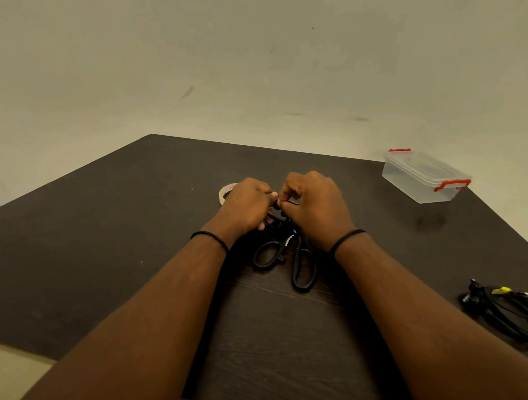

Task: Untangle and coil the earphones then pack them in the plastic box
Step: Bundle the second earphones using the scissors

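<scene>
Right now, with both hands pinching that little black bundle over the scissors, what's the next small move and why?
Probably finish securing the bundle both hands, left and right, pinch, then set it beside the already coiled earphones; the plastic box looks closed.

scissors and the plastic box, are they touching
Apart. The head view shows the scissors lying between the wrists, while the plastic box sits far off at the right back, with bare table between them.
</scene>
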